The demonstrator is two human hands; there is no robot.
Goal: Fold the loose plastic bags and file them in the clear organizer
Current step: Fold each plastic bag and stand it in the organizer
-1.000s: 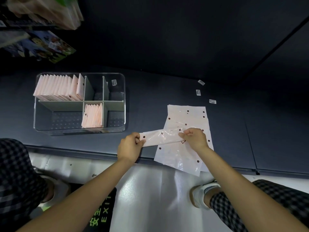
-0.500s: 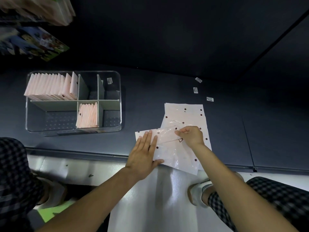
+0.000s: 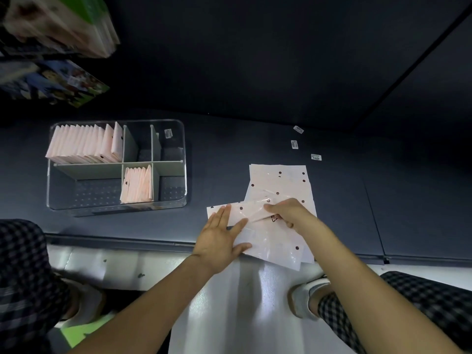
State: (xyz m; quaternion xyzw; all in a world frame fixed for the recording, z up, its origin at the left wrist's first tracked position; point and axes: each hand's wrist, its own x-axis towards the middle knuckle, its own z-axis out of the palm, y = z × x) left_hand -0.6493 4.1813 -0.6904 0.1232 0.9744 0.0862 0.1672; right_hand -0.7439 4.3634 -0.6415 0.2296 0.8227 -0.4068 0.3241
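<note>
A half-folded pale pink plastic bag (image 3: 246,210) with dark dots lies across a stack of flat loose bags (image 3: 281,180) on the dark shelf. My left hand (image 3: 221,238) presses flat on the bag's left part, fingers straight and spread. At the bag's right end, my right hand (image 3: 290,210) grips it with curled fingers. The clear organizer (image 3: 178,203) stands to the left, with several folded pink bags filed upright in its back left compartment (image 3: 84,144) and a smaller row in its front middle compartment (image 3: 136,185).
Three small white barcode labels (image 3: 294,144) lie on the shelf behind the stack. Packaged goods (image 3: 58,24) hang at the top left. The shelf's front edge (image 3: 127,242) runs below the organizer. My checked trouser legs and shoes are on the shiny floor.
My left hand let go of the folded strip's left end and laid itself flat on the bag. The right hand stayed at the bag's right end.
</note>
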